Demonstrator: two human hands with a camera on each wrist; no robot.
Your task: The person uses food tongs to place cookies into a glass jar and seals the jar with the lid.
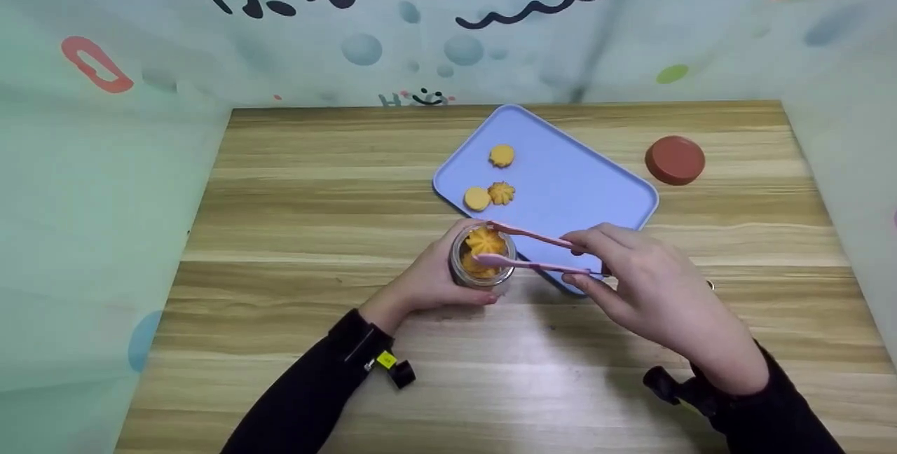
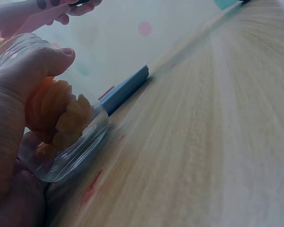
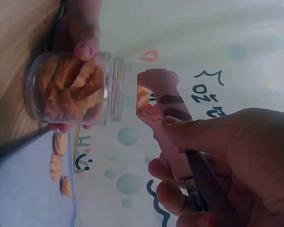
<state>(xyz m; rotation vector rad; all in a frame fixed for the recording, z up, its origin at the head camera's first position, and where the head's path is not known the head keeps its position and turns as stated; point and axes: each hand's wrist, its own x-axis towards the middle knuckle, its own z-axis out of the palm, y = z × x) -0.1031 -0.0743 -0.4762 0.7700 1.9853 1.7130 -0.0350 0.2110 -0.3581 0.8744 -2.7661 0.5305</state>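
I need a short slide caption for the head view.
Left hand holds a cookie jar; right hand holds pink tongs over it.

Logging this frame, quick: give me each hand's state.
Left hand: grips the jar.
Right hand: pinches the tongs, tips over the jar mouth with a cookie between them.

A: Colours?
B: Tongs [image 1: 532, 251] pink, dark stripes on the paw-shaped tips. Jar [image 1: 482, 258] clear glass, cookies [image 1: 485, 242] inside orange-yellow. Tray [image 1: 560, 188] pale lavender-blue, three more orange cookies [image 1: 502, 155] on it.
A: Rest?
B: Lid [image 1: 675, 160] far right, brick red. Table [image 1: 315, 230] light wood, banded grain. Backdrop [image 1: 420, 26] mint, black lettering, blue bubbles, red shapes. Sleeves [image 1: 308, 398] black.
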